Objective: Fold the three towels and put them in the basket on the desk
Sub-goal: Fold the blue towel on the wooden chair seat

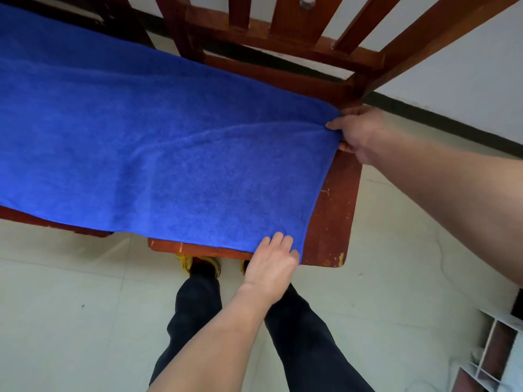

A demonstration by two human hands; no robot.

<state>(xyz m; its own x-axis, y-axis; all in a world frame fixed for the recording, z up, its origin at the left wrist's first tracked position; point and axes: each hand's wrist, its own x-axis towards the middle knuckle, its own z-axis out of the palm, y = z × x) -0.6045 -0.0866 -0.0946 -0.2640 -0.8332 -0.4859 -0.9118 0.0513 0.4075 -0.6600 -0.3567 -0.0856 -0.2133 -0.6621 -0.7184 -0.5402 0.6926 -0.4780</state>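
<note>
Right hand (358, 134) pinched far corner of blue terry towel (158, 142), thumb on top, fingers beneath. Left hand (273, 265) gripped near corner, fingers curled over hem. Towel lay spread flat leftward from both grips across red-brown wooden chair seat (334, 210), running onto second seat. Judged early: no fold made, other towels, basket, desk out of view. Slatted chair back (283, 26) just beyond right grip; white shelf unit (492, 352) well behind; nothing blocking.

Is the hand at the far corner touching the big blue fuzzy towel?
Touching. The head view shows the right hand pinching the blue towel's far corner, cloth bunched between thumb and fingers.
</note>
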